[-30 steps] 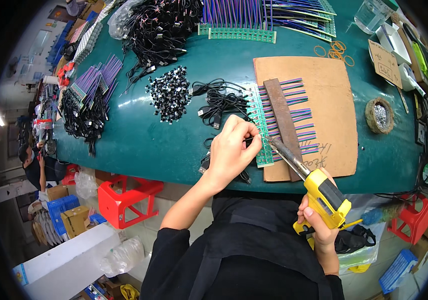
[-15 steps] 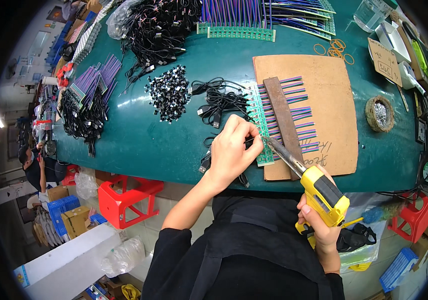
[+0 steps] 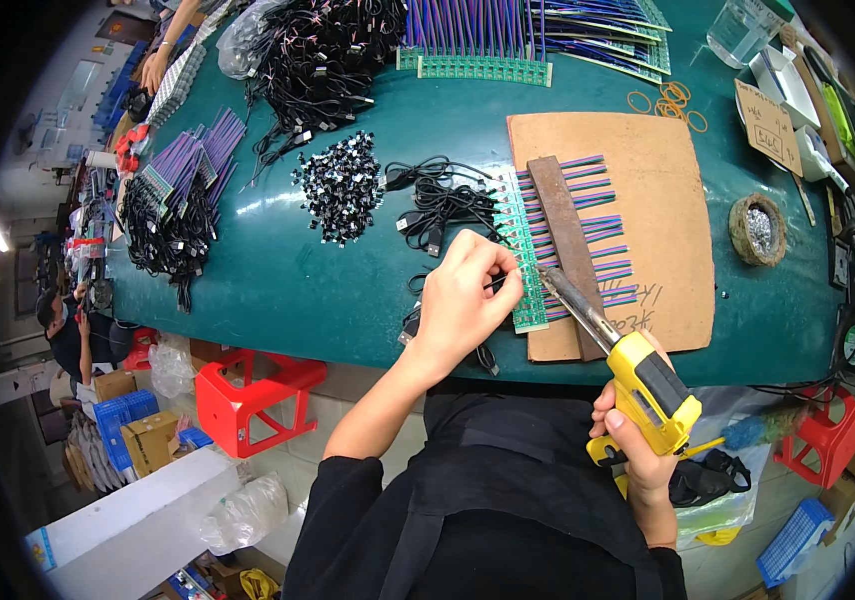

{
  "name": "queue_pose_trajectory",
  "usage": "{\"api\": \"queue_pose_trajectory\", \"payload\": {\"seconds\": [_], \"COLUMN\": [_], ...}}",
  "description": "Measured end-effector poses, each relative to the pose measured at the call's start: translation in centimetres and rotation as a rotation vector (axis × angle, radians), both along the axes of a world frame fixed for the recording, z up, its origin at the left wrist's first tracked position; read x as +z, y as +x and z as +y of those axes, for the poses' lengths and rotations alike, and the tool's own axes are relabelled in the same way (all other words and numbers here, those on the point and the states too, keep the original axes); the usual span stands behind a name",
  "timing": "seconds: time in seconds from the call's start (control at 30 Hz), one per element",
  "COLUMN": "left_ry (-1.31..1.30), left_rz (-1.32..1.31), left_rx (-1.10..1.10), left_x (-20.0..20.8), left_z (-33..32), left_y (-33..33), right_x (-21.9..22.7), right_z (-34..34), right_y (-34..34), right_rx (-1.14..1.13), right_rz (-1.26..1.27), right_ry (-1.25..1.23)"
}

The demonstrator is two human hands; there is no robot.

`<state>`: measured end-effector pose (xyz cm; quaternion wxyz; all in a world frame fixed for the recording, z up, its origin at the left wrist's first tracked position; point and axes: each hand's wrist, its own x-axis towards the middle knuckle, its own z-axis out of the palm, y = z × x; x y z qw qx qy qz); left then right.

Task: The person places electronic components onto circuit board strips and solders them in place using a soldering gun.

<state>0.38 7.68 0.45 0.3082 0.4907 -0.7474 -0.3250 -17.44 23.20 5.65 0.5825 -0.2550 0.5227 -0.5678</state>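
Observation:
My right hand (image 3: 640, 445) is wrapped round the grip of a yellow and black soldering gun (image 3: 656, 388). The gun's metal tip hangs over the wires just right of a green circuit board strip (image 3: 520, 255). At the strip's left edge, my left hand (image 3: 466, 302) pinches a thin black cable; its fingers hide most of the cable end. Purple, blue and black wires run right from the strip, under a brown flat bar (image 3: 565, 225) that lies across them. All of this rests on a cardboard sheet (image 3: 668, 200). Black USB cables (image 3: 446, 212) lie beside the strip.
Small black connectors (image 3: 338, 187) form a heap left of centre. Cable bundles (image 3: 313, 60) and more wired boards (image 3: 483, 68) lie at the back. Rubber bands (image 3: 673, 100), a solder-filled round holder (image 3: 758, 230) and a clear jar (image 3: 745, 30) are on the right. Another person's arm (image 3: 166, 50) reaches in at upper left.
The soldering gun's tip has shifted slightly right, off the board strip. My left hand has barely moved. Another person's arm has come into view at the upper left.

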Motion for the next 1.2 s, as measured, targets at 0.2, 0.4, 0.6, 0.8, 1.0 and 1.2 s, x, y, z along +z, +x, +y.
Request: {"api": "queue_pose_trajectory", "payload": {"seconds": [0.2,0.4,0.6,0.8,1.0,1.2], "left_ry": [0.050,0.098,0.109,0.131,0.144,0.133], "left_rz": [0.087,-0.062,-0.145,-0.181,-0.179,-0.173], "left_rx": [0.017,-0.065,-0.039,-0.034,-0.041,-0.042], "left_x": [0.1,0.8,1.2,1.2,1.2,0.9], "left_z": [-0.3,-1.5,-2.0,-2.2,-2.4,-2.4], "left_y": [0.1,0.3,-0.2,-0.3,-0.3,-0.2], "right_x": [-0.1,-0.4,-0.2,0.5,0.9,0.3], "right_z": [0.0,-0.2,-0.5,-0.7,-0.7,-0.1], "right_y": [0.4,0.3,0.4,0.4,0.2,-0.3], "right_rx": [-0.048,0.001,0.040,0.034,-0.037,-0.060], "right_rz": [0.044,-0.015,0.017,0.031,0.002,-0.015], "right_ry": [0.044,-0.002,0.002,0.046,0.001,0.012]}}
